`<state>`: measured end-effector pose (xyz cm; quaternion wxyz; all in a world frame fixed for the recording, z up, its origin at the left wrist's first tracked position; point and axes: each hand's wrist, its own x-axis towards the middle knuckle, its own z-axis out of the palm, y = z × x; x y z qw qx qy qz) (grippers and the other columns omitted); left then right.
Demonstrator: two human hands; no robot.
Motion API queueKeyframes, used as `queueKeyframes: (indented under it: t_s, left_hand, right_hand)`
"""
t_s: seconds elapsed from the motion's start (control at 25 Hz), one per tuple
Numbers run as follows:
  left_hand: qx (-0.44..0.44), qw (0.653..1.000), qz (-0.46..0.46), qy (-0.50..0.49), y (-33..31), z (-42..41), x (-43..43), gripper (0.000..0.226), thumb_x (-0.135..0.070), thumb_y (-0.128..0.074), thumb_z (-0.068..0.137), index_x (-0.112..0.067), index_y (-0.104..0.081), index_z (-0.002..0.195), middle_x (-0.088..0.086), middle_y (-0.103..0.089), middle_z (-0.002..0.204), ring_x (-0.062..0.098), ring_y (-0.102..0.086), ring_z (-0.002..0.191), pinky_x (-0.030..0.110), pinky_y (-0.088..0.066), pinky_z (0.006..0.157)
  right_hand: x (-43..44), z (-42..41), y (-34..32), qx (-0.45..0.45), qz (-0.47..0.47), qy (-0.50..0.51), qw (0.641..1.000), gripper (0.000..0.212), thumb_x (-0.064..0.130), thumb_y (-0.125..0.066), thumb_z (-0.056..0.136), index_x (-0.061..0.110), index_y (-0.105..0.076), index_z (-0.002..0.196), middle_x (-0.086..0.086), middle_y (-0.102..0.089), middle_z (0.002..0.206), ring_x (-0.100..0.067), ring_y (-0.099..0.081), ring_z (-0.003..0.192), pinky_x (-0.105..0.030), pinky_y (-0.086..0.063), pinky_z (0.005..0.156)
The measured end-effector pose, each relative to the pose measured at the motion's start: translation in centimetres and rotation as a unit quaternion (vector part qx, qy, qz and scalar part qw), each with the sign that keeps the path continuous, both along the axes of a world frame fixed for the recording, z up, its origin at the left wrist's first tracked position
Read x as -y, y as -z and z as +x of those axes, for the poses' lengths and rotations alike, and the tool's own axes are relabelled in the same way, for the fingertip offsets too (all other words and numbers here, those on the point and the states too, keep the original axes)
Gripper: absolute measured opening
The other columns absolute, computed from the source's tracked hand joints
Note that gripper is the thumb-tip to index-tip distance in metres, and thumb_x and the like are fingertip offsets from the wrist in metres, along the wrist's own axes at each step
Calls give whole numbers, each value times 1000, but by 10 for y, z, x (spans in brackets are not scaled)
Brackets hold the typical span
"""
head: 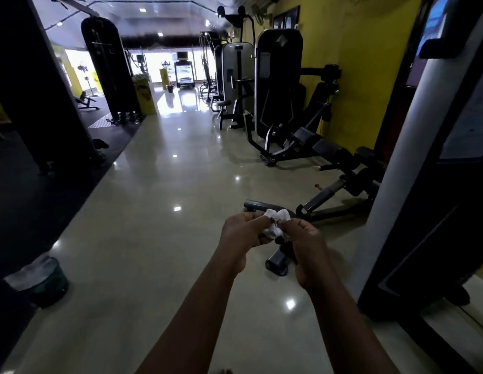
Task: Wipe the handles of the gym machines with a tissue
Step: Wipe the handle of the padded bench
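A crumpled white tissue sits between both my hands in the lower middle of the head view. My left hand pinches its left side with curled fingers. My right hand pinches its right side. Both hands are held out in front of me above the shiny floor, apart from any machine. A black weight machine stands along the yellow wall to the right, with a padded bench in front of it. The bench's floor bar lies just under my hands.
A dark bin with a liner stands at the lower left on the floor's edge. A tall machine frame rises close on the right. More machines line the right wall; a cable tower stands left. The tiled aisle runs ahead.
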<state>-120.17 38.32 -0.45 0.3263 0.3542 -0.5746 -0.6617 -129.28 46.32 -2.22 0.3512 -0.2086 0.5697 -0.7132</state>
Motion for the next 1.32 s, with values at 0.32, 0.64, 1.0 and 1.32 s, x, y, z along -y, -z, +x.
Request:
queueKeyframes:
  t_s: [0.32,0.64,1.0,1.32]
  left_hand:
    - [27,994,-28,106,-19,-138,217,18,-13,-66,89,-2,-73,77,11,-72,69,17,-67,61,24,-56,62]
    - [77,977,-34,197,4,-315,349,25,-28,-72,69,-5,-76,76,23,-72,82,31,-68,75,52,-54,89]
    - [110,961,-7,254,50,-536,431,10,-11,-72,83,-9,-77,75,15,-73,78,22,-68,71,37,-56,76]
    - [120,963,116,212,115,-648,471,7,-7,-67,88,-1,-70,88,21,-71,86,30,-67,80,42,-57,80]
  right_hand:
    - [200,-126,-12,13,-10,83,996,20,22,-70,85,5,-66,94,-9,-69,79,-18,-59,69,-29,-45,61]
    - [312,-271,4,57,-30,176,982,13,14,-70,86,5,-67,95,-6,-69,74,-15,-62,63,-25,-50,59]
    - [387,-487,48,68,43,222,972,6,8,-69,84,7,-65,87,-3,-67,65,-8,-59,51,-18,-44,46]
    - [429,-618,132,54,171,226,957,14,24,-72,82,12,-68,87,-5,-69,75,-13,-58,64,-30,-47,63]
